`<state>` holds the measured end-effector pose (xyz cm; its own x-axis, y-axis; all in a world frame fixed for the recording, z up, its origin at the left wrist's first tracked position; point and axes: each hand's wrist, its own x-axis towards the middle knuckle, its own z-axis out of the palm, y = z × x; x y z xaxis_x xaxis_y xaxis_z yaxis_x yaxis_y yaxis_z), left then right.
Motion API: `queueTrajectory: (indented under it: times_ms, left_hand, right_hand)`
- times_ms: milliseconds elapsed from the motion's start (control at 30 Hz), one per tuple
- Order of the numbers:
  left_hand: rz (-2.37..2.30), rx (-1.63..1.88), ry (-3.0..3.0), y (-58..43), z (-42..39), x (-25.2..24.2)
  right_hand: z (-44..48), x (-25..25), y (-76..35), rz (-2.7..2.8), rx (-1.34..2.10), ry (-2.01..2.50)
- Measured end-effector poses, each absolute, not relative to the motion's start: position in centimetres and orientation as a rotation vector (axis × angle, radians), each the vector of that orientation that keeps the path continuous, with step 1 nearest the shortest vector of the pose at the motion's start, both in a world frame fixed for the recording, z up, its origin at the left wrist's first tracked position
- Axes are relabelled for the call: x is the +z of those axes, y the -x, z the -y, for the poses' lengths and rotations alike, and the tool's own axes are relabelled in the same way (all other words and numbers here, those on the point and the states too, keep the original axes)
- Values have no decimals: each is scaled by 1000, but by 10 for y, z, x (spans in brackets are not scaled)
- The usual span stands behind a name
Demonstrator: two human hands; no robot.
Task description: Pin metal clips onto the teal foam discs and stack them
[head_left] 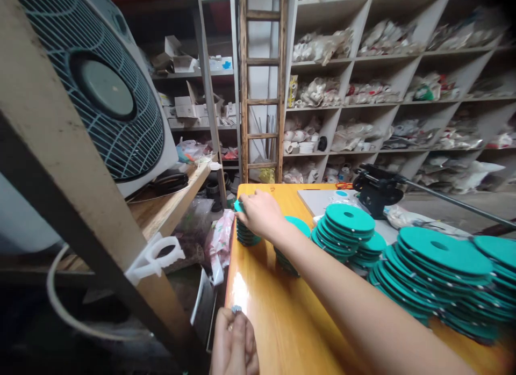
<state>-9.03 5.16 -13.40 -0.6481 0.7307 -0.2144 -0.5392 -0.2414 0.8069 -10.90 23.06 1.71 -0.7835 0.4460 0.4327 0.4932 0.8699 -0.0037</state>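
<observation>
My right hand (260, 213) reaches across the yellow table (278, 310) to a short stack of green discs (246, 235) at its far left corner. Its fingers are closed on the top disc. Near the table's left edge, my left hand (235, 343) is pinched around a small grey-blue piece (236, 309) whose shape is hard to make out. Another green stack (297, 224) stands partly behind my right forearm. Taller stacks of green discs (350, 219) with round centre holes stand to the right of it.
A black metal device (377, 189) with a long rod sits behind the discs. To the left are a large fan (108, 90) and a metal post with a white plastic ring (161, 254). A wooden ladder (263, 102) and shelves of bagged parts (322, 93) stand behind.
</observation>
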Motion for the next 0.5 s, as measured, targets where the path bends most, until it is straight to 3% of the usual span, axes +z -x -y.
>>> queueTrajectory:
  times_ms: [167, 333, 500]
  left_hand:
    - [-1230, 2092, -224, 89, -50, -124]
    - [-1503, 2067, -242, 91, -44, -116]
    - [-1724, 1871, -597, 98, -39, -117]
  right_hand:
    - [-181, -2, 37, 2598, -7, 540]
    - [-136, -58, -27, 2506, 354, 442]
    - [-123, -93, -43, 2433, 171, 434]
